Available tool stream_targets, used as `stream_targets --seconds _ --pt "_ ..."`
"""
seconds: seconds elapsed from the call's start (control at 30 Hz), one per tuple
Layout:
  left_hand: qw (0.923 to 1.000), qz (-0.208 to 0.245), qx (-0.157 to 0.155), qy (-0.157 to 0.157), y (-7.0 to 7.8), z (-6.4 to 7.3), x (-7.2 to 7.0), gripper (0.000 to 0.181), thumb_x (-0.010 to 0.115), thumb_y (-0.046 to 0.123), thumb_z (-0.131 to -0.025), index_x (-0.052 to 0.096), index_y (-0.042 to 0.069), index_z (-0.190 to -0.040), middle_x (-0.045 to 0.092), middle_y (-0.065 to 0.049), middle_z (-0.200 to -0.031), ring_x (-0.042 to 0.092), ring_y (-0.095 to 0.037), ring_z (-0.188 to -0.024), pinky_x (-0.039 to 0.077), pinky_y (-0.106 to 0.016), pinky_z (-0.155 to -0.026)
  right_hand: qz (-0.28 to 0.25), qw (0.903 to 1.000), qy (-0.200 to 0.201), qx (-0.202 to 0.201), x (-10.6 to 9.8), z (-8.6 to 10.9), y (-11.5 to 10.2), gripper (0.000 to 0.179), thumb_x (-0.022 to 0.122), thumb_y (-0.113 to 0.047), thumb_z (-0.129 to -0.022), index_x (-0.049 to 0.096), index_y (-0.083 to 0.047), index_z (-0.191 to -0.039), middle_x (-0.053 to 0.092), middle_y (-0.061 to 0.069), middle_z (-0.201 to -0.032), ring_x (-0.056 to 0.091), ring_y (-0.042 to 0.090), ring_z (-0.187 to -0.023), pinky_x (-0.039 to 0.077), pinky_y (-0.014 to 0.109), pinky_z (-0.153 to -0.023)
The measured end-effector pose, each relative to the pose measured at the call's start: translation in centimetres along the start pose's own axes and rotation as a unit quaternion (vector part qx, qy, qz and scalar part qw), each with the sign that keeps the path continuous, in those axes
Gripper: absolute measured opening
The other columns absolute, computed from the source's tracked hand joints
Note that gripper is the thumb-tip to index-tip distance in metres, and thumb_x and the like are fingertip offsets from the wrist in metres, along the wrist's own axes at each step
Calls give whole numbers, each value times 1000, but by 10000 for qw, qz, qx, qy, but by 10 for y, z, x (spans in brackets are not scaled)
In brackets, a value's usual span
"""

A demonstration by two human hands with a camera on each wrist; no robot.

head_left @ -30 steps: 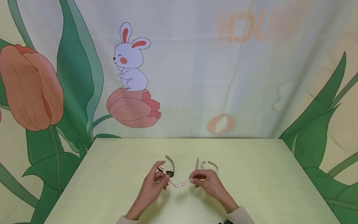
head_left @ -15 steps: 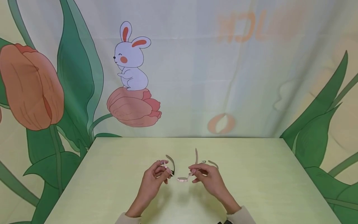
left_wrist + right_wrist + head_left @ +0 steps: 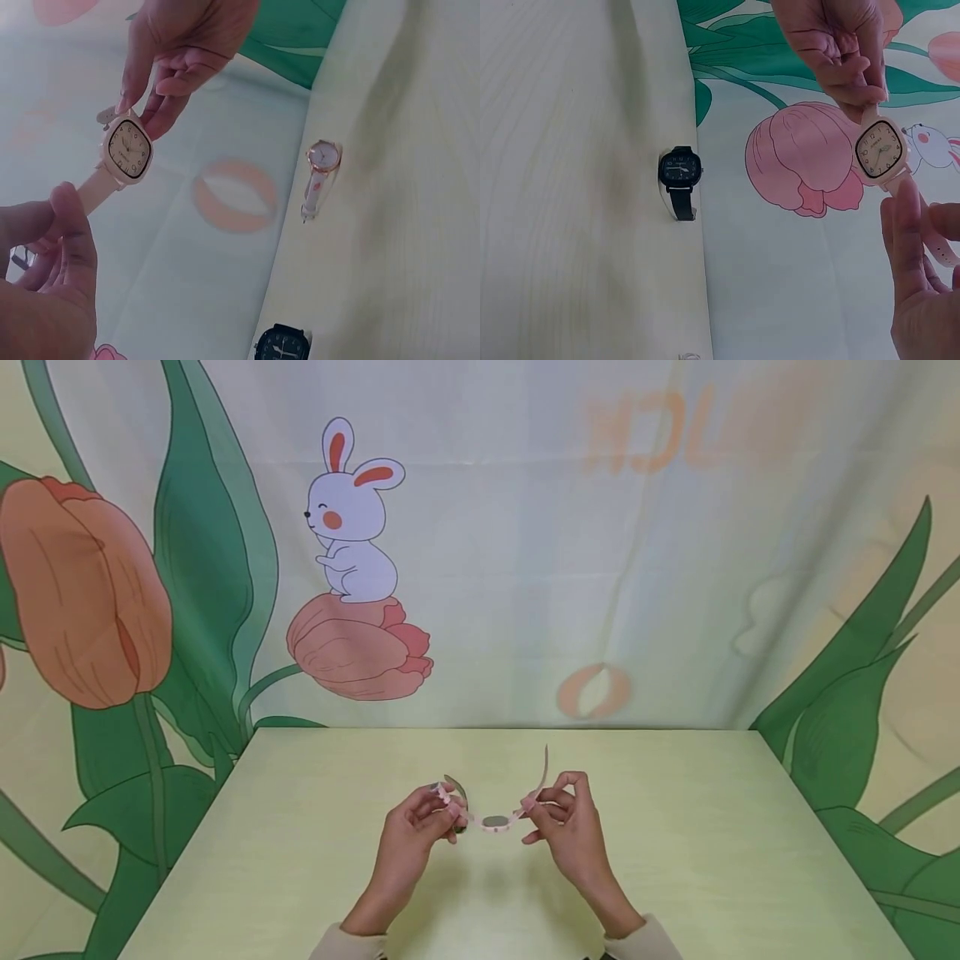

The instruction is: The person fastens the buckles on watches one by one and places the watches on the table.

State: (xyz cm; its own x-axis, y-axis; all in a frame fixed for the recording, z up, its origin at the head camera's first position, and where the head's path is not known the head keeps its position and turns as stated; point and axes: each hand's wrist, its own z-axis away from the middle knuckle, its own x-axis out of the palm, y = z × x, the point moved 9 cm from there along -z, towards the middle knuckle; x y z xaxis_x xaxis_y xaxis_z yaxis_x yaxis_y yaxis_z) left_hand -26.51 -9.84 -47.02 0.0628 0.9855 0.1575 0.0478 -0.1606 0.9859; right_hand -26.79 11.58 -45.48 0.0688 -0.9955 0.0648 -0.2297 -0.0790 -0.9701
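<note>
A pale pink wristwatch [image 3: 495, 823] with a rounded square dial hangs between both hands above the table. Its dial [image 3: 130, 150] faces away from the head camera and shows in both wrist views. My left hand [image 3: 417, 837] pinches the strap half that carries the buckle. On the other strap half, my right hand [image 3: 573, 823] has thumb and fingers closed close to the case, and the free strap end points up. A black square watch [image 3: 680, 171] stands on the table behind the left hand. Behind the right hand is a round-dialed pink watch [image 3: 323, 157], hidden in the head view.
The pale yellow-green table [image 3: 315, 777] runs back to a curtain [image 3: 480, 568] printed with tulips and a rabbit. Both standing watches are beyond the hands, their straps curved into loops.
The pink watch has been raised and turned, its case now level between the hands. My right hand has moved slightly right and up, shifting its hold on the strap; the left stays nearly in place.
</note>
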Motion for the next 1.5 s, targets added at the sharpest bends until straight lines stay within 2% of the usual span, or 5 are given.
stream_targets --seconds 0.2,0.47,0.77,1.23,1.5 --pt "9994 329 -54 90 1 0 0 31 69 8 -91 61 3 -121 68 -17 -112 69 -12 -88 58 -24 -74 -98 9998 37 160 0 0 2 54 71 -13 -91 38 -11 -133 63 25 -104 73 19 -83 60 41 -60" --pt "9992 367 179 -10 9 1 6 44 68 27 -94 58 -7 -120 68 -11 -104 68 -13 -84 58 -27 -76 -63 9998 141 151 -2 0 0 47 71 -12 -91 50 -13 -132 64 20 -102 73 25 -87 60 40 -61" --pt "9948 -871 363 384 23 2 5 28 70 35 -91 74 16 -111 71 0 -116 60 -11 -103 49 -23 -83 95 9997 99 -191 -3 2 -13 28 56 -19 -101 53 -5 -125 64 24 -103 73 15 -86 61 39 -65" --pt "9930 -725 926 88 49 4 25 27 68 22 -93 69 11 -118 72 -10 -115 69 -12 -107 53 -21 -93 493 9953 100 -828 -5 -1 -39 19 57 -12 -99 60 0 -114 68 24 -100 72 16 -91 60 34 -76" --pt "9943 -258 909 488 51 4 21 24 70 17 -92 69 10 -115 72 -3 -104 70 -15 -96 55 -24 -91 455 9958 241 -755 0 -4 -46 26 63 -17 -96 64 -8 -121 70 21 -99 73 15 -90 60 32 -80"
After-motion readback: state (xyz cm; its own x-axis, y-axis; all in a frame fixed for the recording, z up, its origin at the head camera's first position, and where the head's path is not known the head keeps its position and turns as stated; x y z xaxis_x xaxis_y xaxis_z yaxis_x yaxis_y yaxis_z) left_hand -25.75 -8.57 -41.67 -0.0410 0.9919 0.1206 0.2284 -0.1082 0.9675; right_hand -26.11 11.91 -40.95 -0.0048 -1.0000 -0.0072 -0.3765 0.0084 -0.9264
